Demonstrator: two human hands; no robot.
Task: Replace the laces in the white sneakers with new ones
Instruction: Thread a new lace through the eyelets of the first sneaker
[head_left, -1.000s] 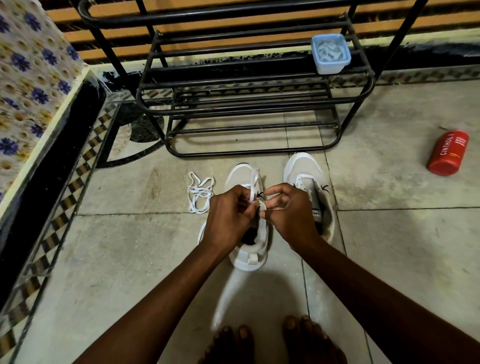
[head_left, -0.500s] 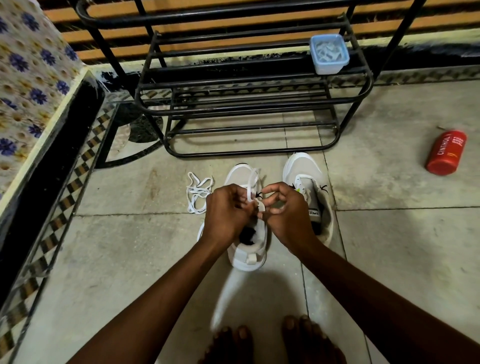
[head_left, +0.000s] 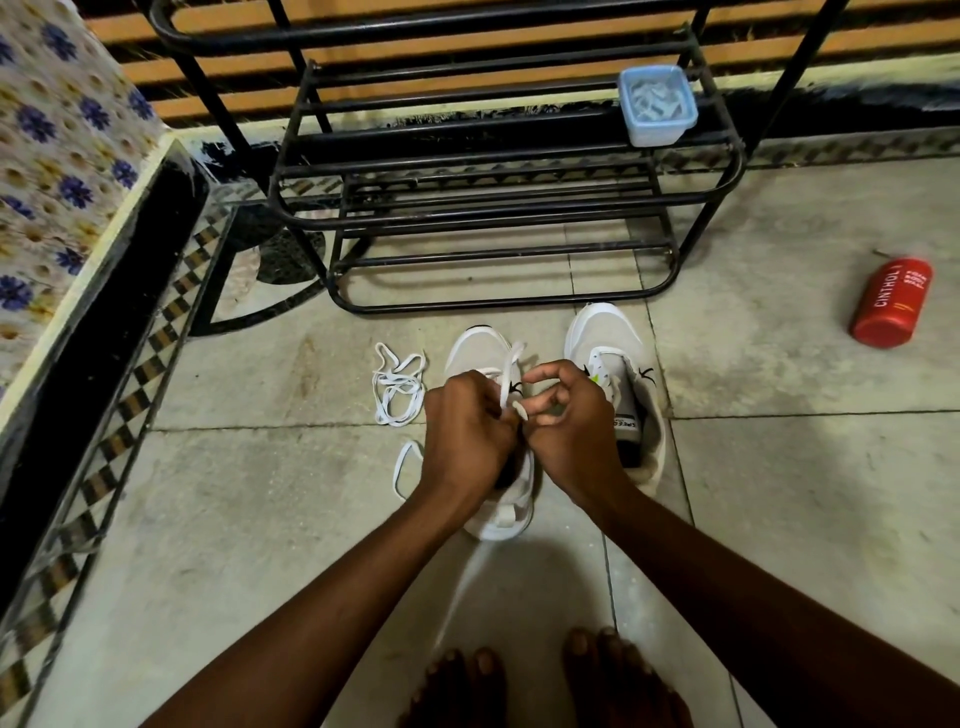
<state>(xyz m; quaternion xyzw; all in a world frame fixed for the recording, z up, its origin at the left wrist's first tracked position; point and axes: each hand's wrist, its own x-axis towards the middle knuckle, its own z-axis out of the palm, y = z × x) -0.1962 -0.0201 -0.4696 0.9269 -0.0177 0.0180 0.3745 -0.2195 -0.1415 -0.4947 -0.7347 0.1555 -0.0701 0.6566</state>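
The tiled floor (head_left: 779, 493) lay open to the right and near left, bounded on the left by a raised black-edged ledge (head_left: 104, 312) and at the far side by a black metal rack (head_left: 493, 208), whose lowest bar ran just beyond the shoe toes. A blue tub (head_left: 657, 111) sat on the rack's right end. A red can (head_left: 891, 304) lay well apart to the right.

Two white sneakers stood side by side: the left sneaker (head_left: 480, 348) under both hands, the right sneaker (head_left: 605, 332) just beside it, unlaced with its tongue showing. A loose lace (head_left: 397, 387) lay coiled on the floor left of the left sneaker, with a loop trailing nearer.

The left hand (head_left: 467, 436) was curled round the lace (head_left: 511, 364) above the shoe's throat. The right hand (head_left: 571, 426) pinched that lace's tip between thumb and fingers, forefinger arched above.

Against a second before, the right forefinger had lifted higher and the lace stood more upright; shoes, can and tub kept their places.
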